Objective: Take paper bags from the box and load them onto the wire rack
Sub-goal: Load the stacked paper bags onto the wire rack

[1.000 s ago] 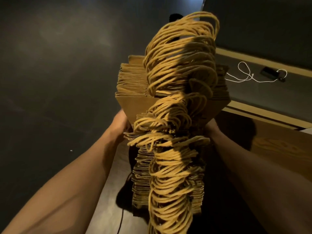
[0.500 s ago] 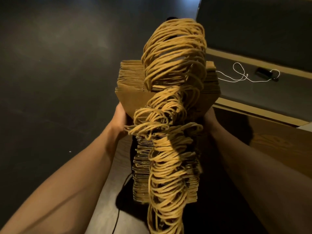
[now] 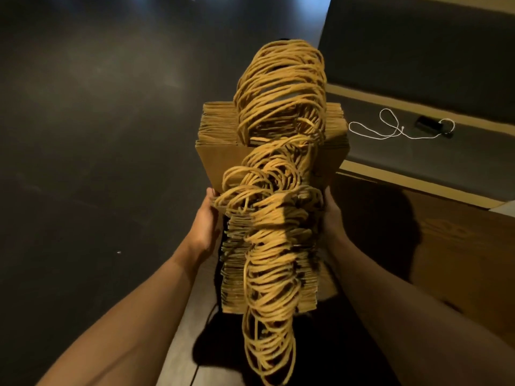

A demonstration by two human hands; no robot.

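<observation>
I carry a thick stack of flat brown paper bags [image 3: 217, 160] in front of me, their twisted yellow-brown cord handles [image 3: 278, 168] bunched in a long tangled column down the middle. My left hand [image 3: 206, 218] holds the stack's left side and my right hand [image 3: 331, 215] holds its right side; the fingers of both are hidden behind the bags. No box or wire rack is in view.
Dark floor [image 3: 97, 135] lies to the left. At right runs a dark ledge with pale wood edging [image 3: 404, 179], on it a white cord [image 3: 390, 129] and a small black device [image 3: 426, 122]. A brown wooden surface [image 3: 446, 246] sits below it.
The stack has shifted slightly left and lower in view, and the ledge with the cord has moved leftward, nearer the bags. Both hands keep their hold.
</observation>
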